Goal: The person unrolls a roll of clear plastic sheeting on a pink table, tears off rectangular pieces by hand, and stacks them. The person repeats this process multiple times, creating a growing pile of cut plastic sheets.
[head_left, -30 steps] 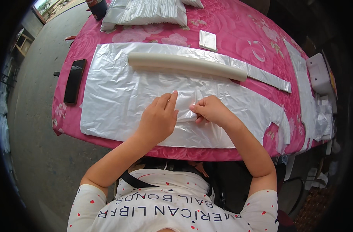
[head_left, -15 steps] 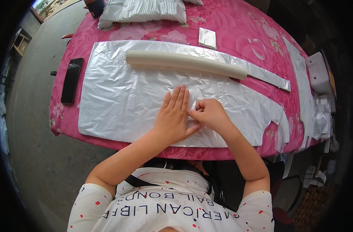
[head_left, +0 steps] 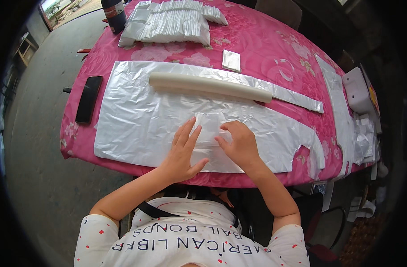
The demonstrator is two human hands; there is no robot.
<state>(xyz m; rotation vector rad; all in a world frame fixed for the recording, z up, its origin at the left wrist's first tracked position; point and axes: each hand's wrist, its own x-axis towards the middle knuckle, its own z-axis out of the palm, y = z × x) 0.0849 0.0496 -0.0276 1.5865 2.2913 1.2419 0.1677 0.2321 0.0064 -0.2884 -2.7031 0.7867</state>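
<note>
A large stack of silvery white plastic bags (head_left: 127, 120), with a cut-out handle at its right end, lies flat and wrinkled before me. On it, between my hands, is a small folded piece of thin white plastic (head_left: 209, 129). My left hand (head_left: 181, 153) is at this piece's left edge, fingers stretched and thumb out. To the right, my right hand (head_left: 237, 143) has its fingers bent and its thumb apart from them, with nothing visible in between. A pale rolling-pin-like tube (head_left: 208, 86) lies across the bags beyond my hands.
A black phone (head_left: 89, 99) lies on the pink flowered tablecloth (head_left: 257, 40) at left. Farther back are a dark bottle (head_left: 114, 18), a pile of folded white packets (head_left: 172, 26) and one small square packet (head_left: 231, 60). A white plastic container (head_left: 356, 91) stands at the right edge.
My hands have moved apart. The left has slid left and toward me, off the plastic it was pressing; the right has loosened its pinch. The folded piece between them now shows.
</note>
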